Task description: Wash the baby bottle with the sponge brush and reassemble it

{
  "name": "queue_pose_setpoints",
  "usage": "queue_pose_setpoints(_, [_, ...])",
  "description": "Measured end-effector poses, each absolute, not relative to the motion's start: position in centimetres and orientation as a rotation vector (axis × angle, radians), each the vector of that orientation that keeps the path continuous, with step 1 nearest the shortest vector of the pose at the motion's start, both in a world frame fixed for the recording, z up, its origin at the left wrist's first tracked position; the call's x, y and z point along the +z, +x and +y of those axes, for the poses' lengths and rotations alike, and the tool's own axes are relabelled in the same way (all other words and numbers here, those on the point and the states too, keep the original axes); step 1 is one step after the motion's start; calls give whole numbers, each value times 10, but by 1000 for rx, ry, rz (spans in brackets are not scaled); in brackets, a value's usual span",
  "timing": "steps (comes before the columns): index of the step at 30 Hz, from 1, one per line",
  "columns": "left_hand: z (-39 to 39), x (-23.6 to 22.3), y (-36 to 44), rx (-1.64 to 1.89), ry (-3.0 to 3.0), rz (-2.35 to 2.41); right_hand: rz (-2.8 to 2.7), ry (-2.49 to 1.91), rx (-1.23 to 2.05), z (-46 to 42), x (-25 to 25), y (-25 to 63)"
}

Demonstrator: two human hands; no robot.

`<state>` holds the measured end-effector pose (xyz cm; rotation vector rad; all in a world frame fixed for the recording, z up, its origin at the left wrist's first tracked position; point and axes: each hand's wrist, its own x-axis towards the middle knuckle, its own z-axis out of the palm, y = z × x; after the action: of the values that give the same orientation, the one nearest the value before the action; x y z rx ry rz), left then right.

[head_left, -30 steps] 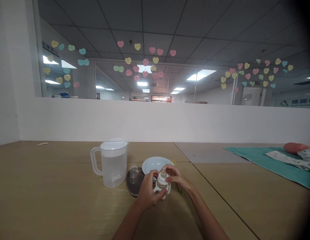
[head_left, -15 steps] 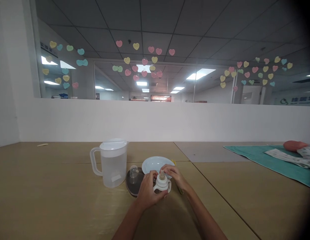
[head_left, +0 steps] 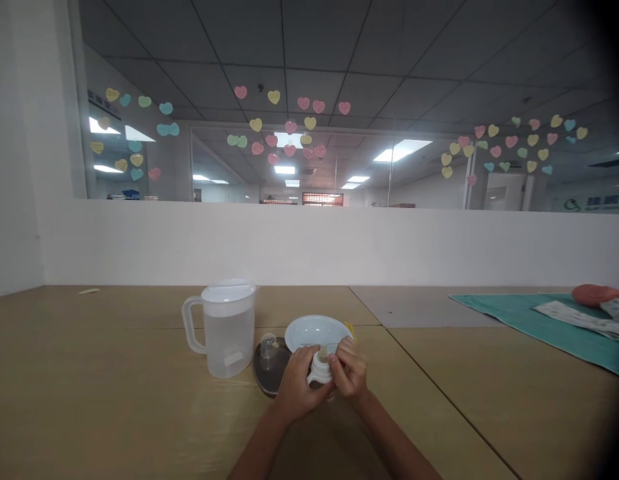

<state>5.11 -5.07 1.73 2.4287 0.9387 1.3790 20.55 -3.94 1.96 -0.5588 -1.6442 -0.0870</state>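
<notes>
Lower center of the frame: the left hand [head_left: 298, 387] and right hand [head_left: 350, 370] are close together, clamped on a white-collared baby bottle [head_left: 320, 368] with a translucent teat; they obscure most of its body. Directly behind, a glossy, pale, round bowl [head_left: 316, 328] is partly blocked by the hands. To their left, a dark rounded tray [head_left: 266, 379] carries a clear domed cap [head_left: 268, 346]. A translucent plastic pitcher [head_left: 229, 333] with a looped handle stands beside it on the smooth, wood-toned table [head_left: 124, 393]. Right of frame: teal cloth [head_left: 519, 317], lying flat.
</notes>
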Motion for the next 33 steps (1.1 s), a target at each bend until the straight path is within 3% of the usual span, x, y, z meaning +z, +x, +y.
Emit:
queue_pose_setpoints(10, [-47, 12, 48, 1364, 2336, 1004, -1668, -604, -266, -46, 15, 198])
queue_pose_setpoints(15, [-47, 14, 46, 1347, 2318, 1019, -1479, -589, 107, -40, 21, 201])
queue_pose_setpoints(20, [-46, 15, 44, 1313, 2299, 1026, -1695, -566, 348, -36, 19, 203])
queue_pose_setpoints(33, [-44, 15, 47, 1382, 2269, 1118, -1736, -885, -79, -37, 18, 190])
